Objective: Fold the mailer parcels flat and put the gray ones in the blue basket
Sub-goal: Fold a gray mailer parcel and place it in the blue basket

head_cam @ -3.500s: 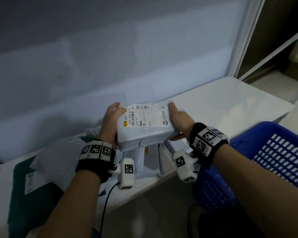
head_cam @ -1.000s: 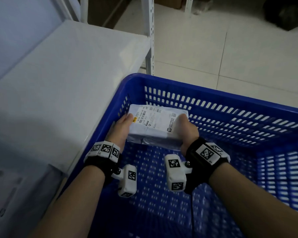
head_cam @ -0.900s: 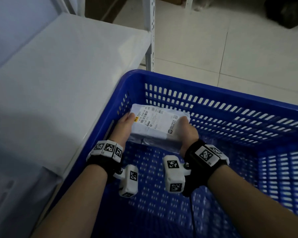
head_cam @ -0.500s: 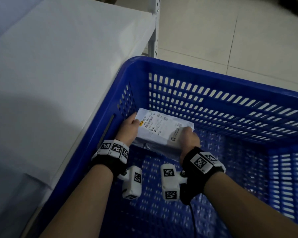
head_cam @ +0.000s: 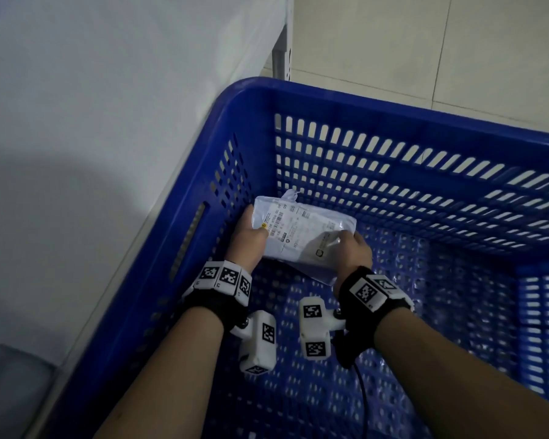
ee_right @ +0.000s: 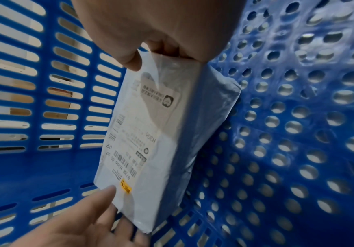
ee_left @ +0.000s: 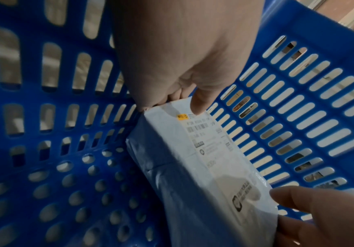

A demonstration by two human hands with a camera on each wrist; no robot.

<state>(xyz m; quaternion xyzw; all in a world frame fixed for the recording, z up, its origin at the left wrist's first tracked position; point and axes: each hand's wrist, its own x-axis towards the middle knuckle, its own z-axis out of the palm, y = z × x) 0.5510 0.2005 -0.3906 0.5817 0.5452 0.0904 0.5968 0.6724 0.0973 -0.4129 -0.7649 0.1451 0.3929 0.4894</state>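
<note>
A white worktop (head_cam: 102,128) fills the left side of the head view, its top bare where it shows and shaded toward the near left corner. A gray metal leg (head_cam: 281,55) with a row of holes stands at its far corner. Beside it, pale floor (head_cam: 441,49) tiles with dark joints run along the top right. A blue basket (head_cam: 393,122) with slotted walls and a holed bottom sits just beside the worktop's edge; what it stands on cannot be told. Its rim runs close along that edge
</note>
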